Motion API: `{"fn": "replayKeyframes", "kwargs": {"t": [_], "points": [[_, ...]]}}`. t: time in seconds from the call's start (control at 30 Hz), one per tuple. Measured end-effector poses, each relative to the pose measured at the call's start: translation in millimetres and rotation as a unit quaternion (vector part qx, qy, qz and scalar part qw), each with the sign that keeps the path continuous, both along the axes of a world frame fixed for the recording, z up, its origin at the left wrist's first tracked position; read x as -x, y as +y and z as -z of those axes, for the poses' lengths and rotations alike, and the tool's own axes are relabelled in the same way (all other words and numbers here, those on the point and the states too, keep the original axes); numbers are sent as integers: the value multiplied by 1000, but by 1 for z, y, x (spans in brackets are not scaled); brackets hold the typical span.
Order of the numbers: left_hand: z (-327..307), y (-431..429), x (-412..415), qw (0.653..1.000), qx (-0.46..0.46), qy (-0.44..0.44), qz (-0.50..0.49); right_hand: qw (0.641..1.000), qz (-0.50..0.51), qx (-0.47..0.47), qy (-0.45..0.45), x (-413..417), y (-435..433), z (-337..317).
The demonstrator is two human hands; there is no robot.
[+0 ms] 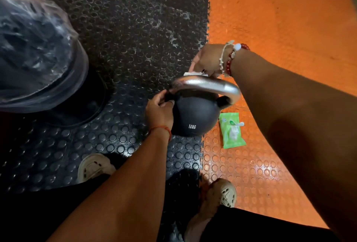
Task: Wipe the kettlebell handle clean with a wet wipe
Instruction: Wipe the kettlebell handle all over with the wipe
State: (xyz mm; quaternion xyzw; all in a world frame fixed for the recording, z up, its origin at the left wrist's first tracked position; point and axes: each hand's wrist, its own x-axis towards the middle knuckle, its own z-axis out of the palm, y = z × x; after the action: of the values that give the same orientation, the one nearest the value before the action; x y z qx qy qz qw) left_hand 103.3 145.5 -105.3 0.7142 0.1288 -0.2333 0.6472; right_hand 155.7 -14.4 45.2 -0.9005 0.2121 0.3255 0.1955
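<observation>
- While the left hand (159, 109) grips the black kettlebell (194, 115) just below its handle (207, 85), hold it steady.
- Right hand (207, 60) fingers pinch the wet wipe (195, 73) on the handle top; rub along the whole bar.

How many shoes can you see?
2. One pale shoe rests on the black mat, lower left. The other shoe sits at the seam with the orange mat, lower middle, partly hidden.
</observation>
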Motion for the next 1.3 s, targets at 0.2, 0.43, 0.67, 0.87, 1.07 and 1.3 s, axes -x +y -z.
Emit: {"fn": "replayKeyframes", "kwargs": {"t": [0.2, 0.43, 0.67, 0.87, 1.07, 1.3], "points": [[2, 0, 0, 1000, 1, -12, -9, 997, -21, -55, 40, -11, 12, 2], [0, -2, 1, 1000, -2, -7, -16, 998, -50, -32, -17, -6, 16, -2], [-2, 0, 0, 1000, -10, -1, -2, 996, -42, -23, -81, 8, 14, -9], [-2, -1, 1, 1000, -11, -1, -14, 990, -74, -18, -118, 6, 23, -4], [-3, 0, -1, 1000, -3, 7, -13, 982, -121, 4, -145, 8, 33, -3], [-4, 3, -3, 1000, -22, 11, 13, 973, -124, 1, -195, 25, 29, -9]]}}
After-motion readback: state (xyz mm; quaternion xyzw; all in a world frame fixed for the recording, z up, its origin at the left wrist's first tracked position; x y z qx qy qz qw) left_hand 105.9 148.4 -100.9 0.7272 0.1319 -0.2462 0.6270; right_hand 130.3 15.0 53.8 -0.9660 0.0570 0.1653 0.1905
